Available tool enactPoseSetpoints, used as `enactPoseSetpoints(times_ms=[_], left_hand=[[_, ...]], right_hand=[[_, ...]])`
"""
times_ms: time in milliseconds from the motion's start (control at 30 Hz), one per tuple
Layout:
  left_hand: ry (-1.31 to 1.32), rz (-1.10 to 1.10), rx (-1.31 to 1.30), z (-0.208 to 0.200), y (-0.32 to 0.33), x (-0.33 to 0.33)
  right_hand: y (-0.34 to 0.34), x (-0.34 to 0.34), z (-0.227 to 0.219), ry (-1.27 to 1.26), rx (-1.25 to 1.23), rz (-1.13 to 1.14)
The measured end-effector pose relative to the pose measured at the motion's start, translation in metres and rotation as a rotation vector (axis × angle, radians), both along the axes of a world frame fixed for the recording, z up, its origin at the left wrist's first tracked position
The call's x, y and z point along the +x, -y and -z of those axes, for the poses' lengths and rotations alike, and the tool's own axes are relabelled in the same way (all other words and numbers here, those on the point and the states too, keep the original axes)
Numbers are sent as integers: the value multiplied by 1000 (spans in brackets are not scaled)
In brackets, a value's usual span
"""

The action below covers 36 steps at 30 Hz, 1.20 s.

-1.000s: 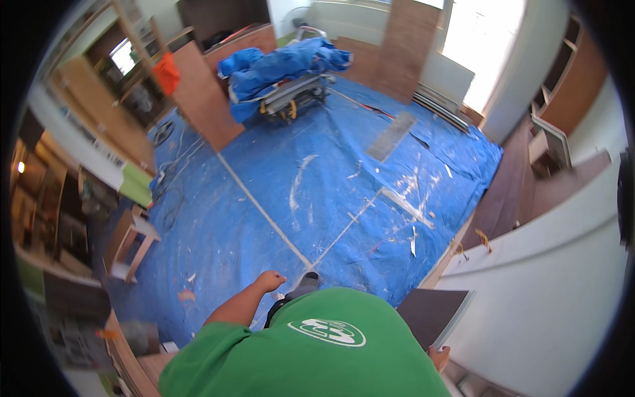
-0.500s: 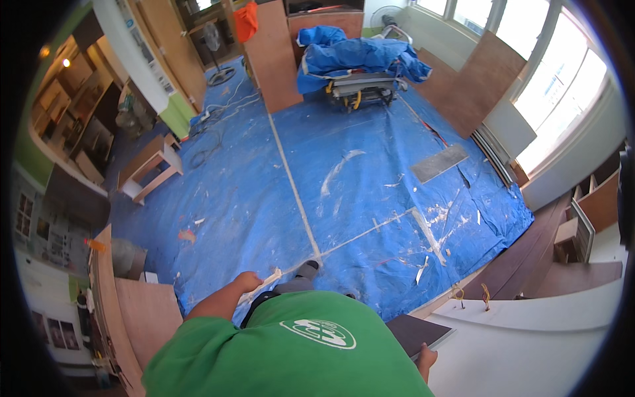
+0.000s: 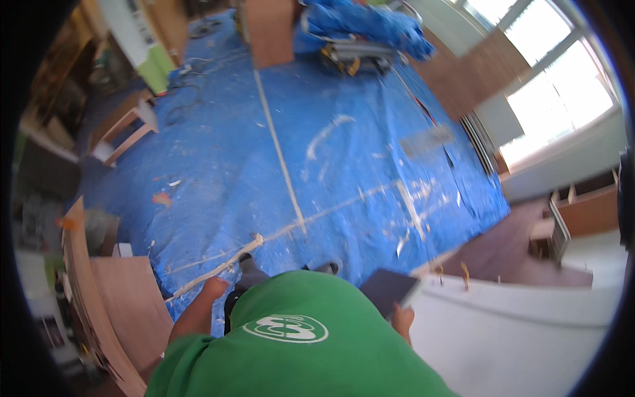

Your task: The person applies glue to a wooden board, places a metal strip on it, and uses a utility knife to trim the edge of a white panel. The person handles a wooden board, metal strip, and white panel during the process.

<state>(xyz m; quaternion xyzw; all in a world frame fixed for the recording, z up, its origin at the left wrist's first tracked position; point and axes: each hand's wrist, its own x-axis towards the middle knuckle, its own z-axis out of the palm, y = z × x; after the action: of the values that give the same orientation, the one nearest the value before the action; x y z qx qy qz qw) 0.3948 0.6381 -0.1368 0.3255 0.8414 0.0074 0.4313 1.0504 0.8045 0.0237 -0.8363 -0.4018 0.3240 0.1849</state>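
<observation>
My right hand [image 3: 402, 319] is closed on the edge of a dark board [image 3: 387, 290] with a pale edge. The board hangs at my right side, beside a white panel [image 3: 503, 337]. My left hand [image 3: 215, 288] is low at my left side, near a pale crumpled strip [image 3: 221, 266] on the floor sheet. Blur and the angle hide its fingers, and nothing shows in it. My green shirt covers the lower middle of the view.
A blue sheet [image 3: 225, 132] covers the floor, marked by tape lines. Ahead stands equipment under a blue cover [image 3: 370, 30]. Wooden boards [image 3: 486, 73] lean by the windows. A small wooden frame [image 3: 126, 129] stands at left, plywood [image 3: 129, 298] nearer. Yellow wire loops [image 3: 465, 274] rise at the white panel's edge.
The view has swung, and the room shifts left and up in it. My left hand has come back toward my body, away from the strip's far end. The dark board stays in my right hand.
</observation>
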Motion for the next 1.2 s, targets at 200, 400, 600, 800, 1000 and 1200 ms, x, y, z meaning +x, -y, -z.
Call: enactPoseSetpoints(times_ms=[200,400,600,800,1000,1200], left_hand=[[164,-265,346,53,17,-70],[121,204,410,-32,-81,-96],[-100,418,1101,-147,-150,-155],[112,246,1114,-184,-145,-240],[-264,-121,1284,-192,-92,-255],[-559,-292,1093,-225,-41,-262]], right_hand=[[-49,-131,-107,200,-124,-403],[-43,-266,-217,117,-128,-650],[-79,-397,-327,155,-24,-1048],[-126,-477,-377,9,124,-1190],[-224,-545,-356,-89,34,-1192],[-351,-653,-282,-205,-194,-1440]])
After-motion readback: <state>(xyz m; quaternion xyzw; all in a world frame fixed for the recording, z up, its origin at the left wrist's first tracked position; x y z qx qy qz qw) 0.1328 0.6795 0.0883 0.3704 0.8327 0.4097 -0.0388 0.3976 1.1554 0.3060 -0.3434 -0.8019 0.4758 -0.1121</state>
